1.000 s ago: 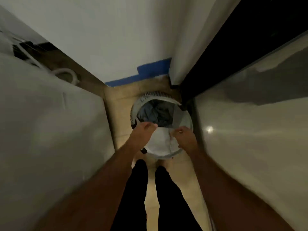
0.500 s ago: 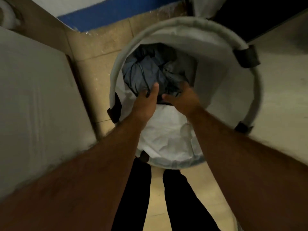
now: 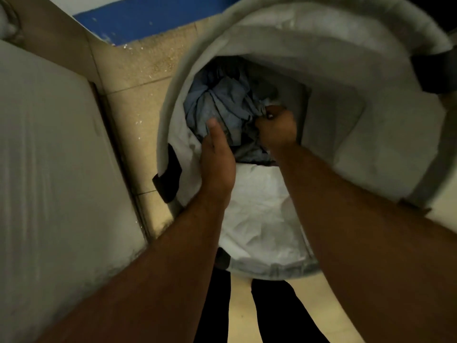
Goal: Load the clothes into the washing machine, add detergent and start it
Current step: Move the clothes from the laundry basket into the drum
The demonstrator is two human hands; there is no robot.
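Head view looks straight down into a tall round white fabric laundry hamper [image 3: 385, 149] standing on the beige tiled floor [image 3: 133, 75]. I see my two bare forearms reaching over its near rim and into it. At the bottom lies a crumpled heap of blue and grey clothes [image 3: 222, 105], bunched toward the far-left side of the hamper's inside, with darker pieces underneath nearer to me.

My right hand [image 3: 277, 129] is deep in the hamper, its grip closed on a fold of the blue-grey clothes, fingers curled around the fabric at the right edge of the heap. My left hand [image 3: 217, 154] sits just left of it, fingers straight and together, thumb up, the grip open; its fingertips reach the near edge of the heap, though I cannot tell whether they actually touch the cloth.

Black strap handles [image 3: 168, 174] are sewn onto the hamper's rim, one at the left and another at the upper right. A large white appliance body [image 3: 57, 157] fills the left side, just beside the hamper. A blue-painted skirting band [image 3: 153, 16] runs along the wall at the top. My black trouser legs [image 3: 282, 315] show below the hamper.
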